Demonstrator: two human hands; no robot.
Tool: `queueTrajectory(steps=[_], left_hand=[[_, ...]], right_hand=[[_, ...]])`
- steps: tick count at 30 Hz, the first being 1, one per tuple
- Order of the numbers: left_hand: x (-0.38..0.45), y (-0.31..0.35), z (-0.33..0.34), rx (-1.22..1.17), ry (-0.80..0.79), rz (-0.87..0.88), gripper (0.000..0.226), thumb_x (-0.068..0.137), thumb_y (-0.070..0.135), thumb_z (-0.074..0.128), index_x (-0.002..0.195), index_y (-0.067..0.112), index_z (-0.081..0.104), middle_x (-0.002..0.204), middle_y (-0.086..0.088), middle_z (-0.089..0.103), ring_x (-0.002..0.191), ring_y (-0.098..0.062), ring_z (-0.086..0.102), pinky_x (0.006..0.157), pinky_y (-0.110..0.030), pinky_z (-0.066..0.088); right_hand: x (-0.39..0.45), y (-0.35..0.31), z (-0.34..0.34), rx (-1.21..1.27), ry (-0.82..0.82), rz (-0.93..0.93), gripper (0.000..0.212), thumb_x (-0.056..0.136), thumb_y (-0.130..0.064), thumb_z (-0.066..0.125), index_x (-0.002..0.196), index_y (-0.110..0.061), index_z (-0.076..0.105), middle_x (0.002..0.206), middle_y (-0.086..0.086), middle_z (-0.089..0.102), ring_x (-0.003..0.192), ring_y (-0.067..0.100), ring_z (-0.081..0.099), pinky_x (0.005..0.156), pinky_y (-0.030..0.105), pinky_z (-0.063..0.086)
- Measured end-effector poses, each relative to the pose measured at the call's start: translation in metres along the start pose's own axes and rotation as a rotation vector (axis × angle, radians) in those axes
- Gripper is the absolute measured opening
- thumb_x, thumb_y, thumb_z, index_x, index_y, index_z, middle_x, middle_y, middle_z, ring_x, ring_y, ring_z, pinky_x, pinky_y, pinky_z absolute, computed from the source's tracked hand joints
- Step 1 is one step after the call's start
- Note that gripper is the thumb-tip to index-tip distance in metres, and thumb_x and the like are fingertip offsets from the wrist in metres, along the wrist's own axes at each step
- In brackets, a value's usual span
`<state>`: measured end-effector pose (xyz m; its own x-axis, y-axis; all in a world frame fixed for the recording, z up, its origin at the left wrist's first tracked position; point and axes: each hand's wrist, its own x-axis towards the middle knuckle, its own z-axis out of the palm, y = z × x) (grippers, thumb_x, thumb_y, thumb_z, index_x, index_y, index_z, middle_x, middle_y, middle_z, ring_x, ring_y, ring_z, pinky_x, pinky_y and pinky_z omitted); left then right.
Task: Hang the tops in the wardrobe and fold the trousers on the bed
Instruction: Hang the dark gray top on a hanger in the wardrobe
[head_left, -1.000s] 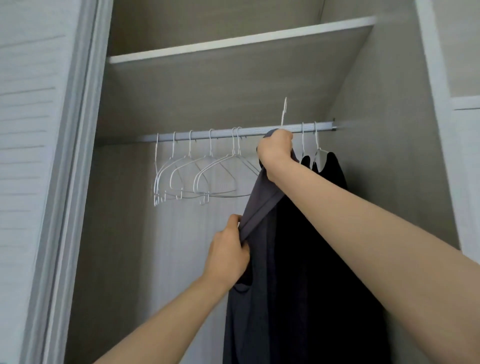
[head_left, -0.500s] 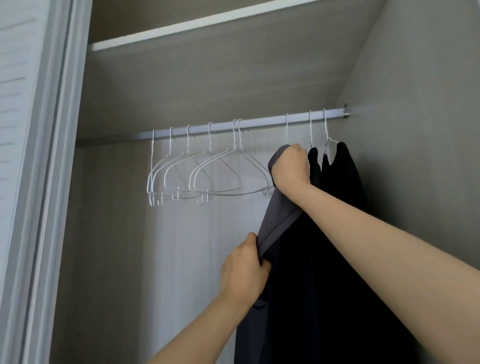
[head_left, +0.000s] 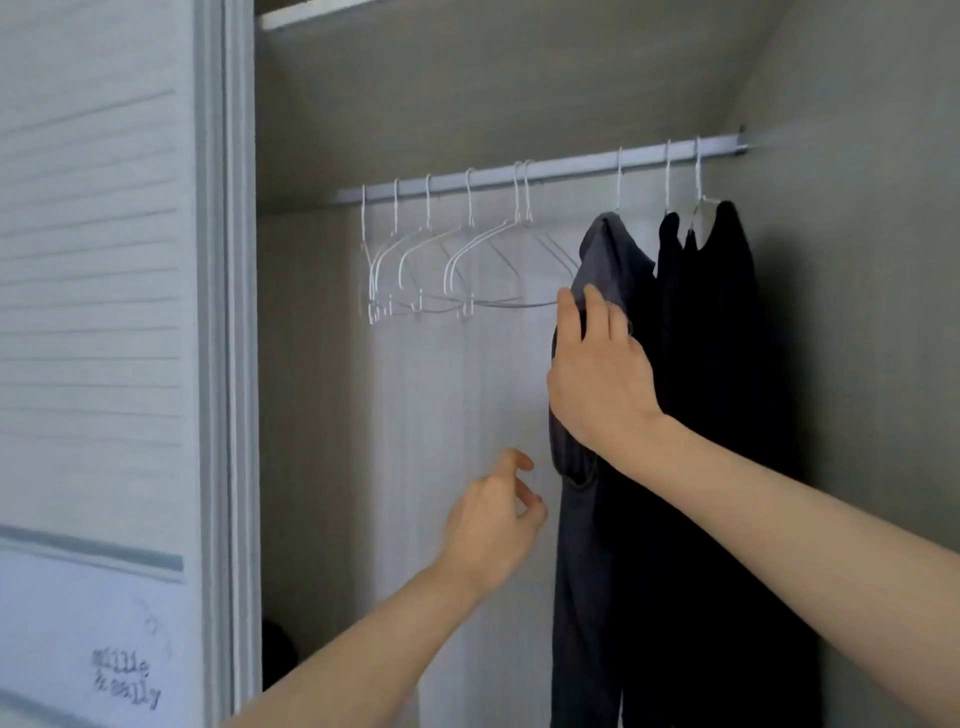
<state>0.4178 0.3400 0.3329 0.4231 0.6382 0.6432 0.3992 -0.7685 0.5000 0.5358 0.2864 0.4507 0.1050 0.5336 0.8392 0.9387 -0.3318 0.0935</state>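
Six or so empty white wire hangers (head_left: 457, 260) crowd the rail at about eleven o'clock in our view, just right of the pale sliding wardrobe door (head_left: 104, 312) that fills the nine o'clock side. They hang bunched on the silver metal wardrobe rail (head_left: 545, 169), likely kept there so the next top can take one without hunting.

Below them, at about six o'clock, our left hand (head_left: 493, 525) floats free of the cloth, its fingers loosely curled with thumb and forefinger close together and holding nothing. We judge it has no job at the hem for now.

At about three o'clock of that hand, our right hand (head_left: 597, 374) lies against the shoulder of the dark grey top (head_left: 587, 597), fingers straight and slightly spread, pressing flat on the fabric rather than pinching it, probably to settle the shoulder on its hanger and push it clear of the empty ones. That grey top hangs from its own white hook on the rail.

Just beside it, toward one o'clock, two black tops (head_left: 727, 364) hang on their hangers against the right wall of the wardrobe. Neither the trousers nor the bed is in view.
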Motion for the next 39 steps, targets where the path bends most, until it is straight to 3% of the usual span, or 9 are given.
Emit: queueTrajectory(steps=[7, 12, 15, 19, 23, 27, 32, 36, 39], left_hand=[[-0.130, -0.026, -0.058, 0.041, 0.035, -0.096, 0.024, 0.093, 0.022, 0.054, 0.117, 0.024, 0.050, 0.089, 0.013, 0.063, 0.070, -0.019, 0.067, 0.073, -0.040, 0.054], [-0.251, -0.045, -0.105, 0.206, -0.028, -0.276, 0.027, 0.093, 0.036, 0.050, 0.118, 0.026, 0.051, 0.085, 0.012, 0.064, 0.072, -0.018, 0.067, 0.075, -0.040, 0.053], [-0.308, -0.047, -0.133, 0.317, -0.042, -0.384, 0.024, 0.095, 0.035, 0.052, 0.119, 0.032, 0.050, 0.085, 0.021, 0.062, 0.066, -0.008, 0.065, 0.073, -0.036, 0.054], [-0.397, -0.033, -0.161, 0.393, 0.005, -0.568, 0.021, 0.094, 0.032, 0.054, 0.115, 0.030, 0.053, 0.078, 0.019, 0.064, 0.064, -0.005, 0.063, 0.070, -0.037, 0.054], [-0.490, -0.004, -0.173, 0.443, 0.111, -0.850, 0.016, 0.093, 0.032, 0.058, 0.109, 0.031, 0.057, 0.078, 0.017, 0.065, 0.063, -0.007, 0.065, 0.071, -0.038, 0.055], [-0.570, 0.038, -0.170, 0.436, 0.279, -1.098, 0.011, 0.092, 0.031, 0.061, 0.103, 0.033, 0.059, 0.078, 0.013, 0.067, 0.060, -0.008, 0.066, 0.062, -0.037, 0.056], [-0.683, 0.123, -0.129, 0.409, 0.522, -1.367, 0.013, 0.089, 0.029, 0.060, 0.088, 0.041, 0.055, 0.072, 0.016, 0.066, 0.053, -0.005, 0.063, 0.060, -0.034, 0.055], [-0.768, 0.194, -0.087, 0.345, 0.679, -1.572, 0.017, 0.089, 0.030, 0.057, 0.087, 0.046, 0.053, 0.075, 0.020, 0.066, 0.052, -0.007, 0.064, 0.062, -0.032, 0.053], [-0.827, 0.240, -0.060, 0.309, 0.834, -1.719, 0.015, 0.091, 0.027, 0.057, 0.086, 0.041, 0.056, 0.071, 0.011, 0.067, 0.053, -0.011, 0.065, 0.066, -0.039, 0.056]], right_hand=[[-0.123, -0.058, -0.021, 0.203, -0.103, -0.255, 0.062, 0.098, -0.027, 0.037, 0.151, -0.005, 0.012, 0.145, 0.011, 0.035, 0.132, 0.027, 0.034, 0.107, 0.038, 0.034], [-0.214, -0.114, -0.029, 0.424, -0.303, -0.388, 0.060, 0.098, -0.030, 0.039, 0.150, -0.010, 0.020, 0.140, 0.008, 0.044, 0.130, 0.027, 0.037, 0.109, 0.045, 0.032], [-0.260, -0.141, -0.032, 0.542, -0.347, -0.479, 0.055, 0.098, -0.030, 0.041, 0.148, -0.010, 0.028, 0.131, 0.009, 0.053, 0.122, 0.029, 0.046, 0.106, 0.044, 0.036], [-0.321, -0.177, -0.044, 0.728, -0.424, -0.631, 0.050, 0.097, -0.029, 0.045, 0.142, -0.008, 0.039, 0.122, 0.011, 0.059, 0.112, 0.031, 0.052, 0.099, 0.044, 0.041], [-0.378, -0.208, -0.064, 0.909, -0.483, -0.797, 0.045, 0.097, -0.027, 0.049, 0.136, -0.006, 0.046, 0.114, 0.010, 0.064, 0.105, 0.030, 0.057, 0.092, 0.041, 0.045], [-0.433, -0.221, -0.087, 1.129, -0.555, -0.886, 0.037, 0.091, -0.017, 0.060, 0.125, -0.001, 0.056, 0.099, 0.010, 0.067, 0.092, 0.031, 0.062, 0.079, 0.040, 0.050], [-0.523, -0.232, -0.120, 1.264, -0.711, -1.121, 0.039, 0.097, -0.025, 0.049, 0.132, -0.008, 0.050, 0.110, 0.004, 0.064, 0.105, 0.026, 0.057, 0.085, 0.031, 0.040], [-0.593, -0.237, -0.161, 1.217, -0.860, -1.376, 0.038, 0.099, -0.029, 0.038, 0.133, -0.013, 0.046, 0.106, 0.003, 0.063, 0.102, 0.025, 0.055, 0.081, 0.036, 0.046], [-0.644, -0.239, -0.193, 1.199, -0.894, -1.540, 0.038, 0.101, -0.032, 0.038, 0.135, -0.016, 0.044, 0.113, 0.001, 0.062, 0.108, 0.022, 0.053, 0.084, 0.035, 0.046]])
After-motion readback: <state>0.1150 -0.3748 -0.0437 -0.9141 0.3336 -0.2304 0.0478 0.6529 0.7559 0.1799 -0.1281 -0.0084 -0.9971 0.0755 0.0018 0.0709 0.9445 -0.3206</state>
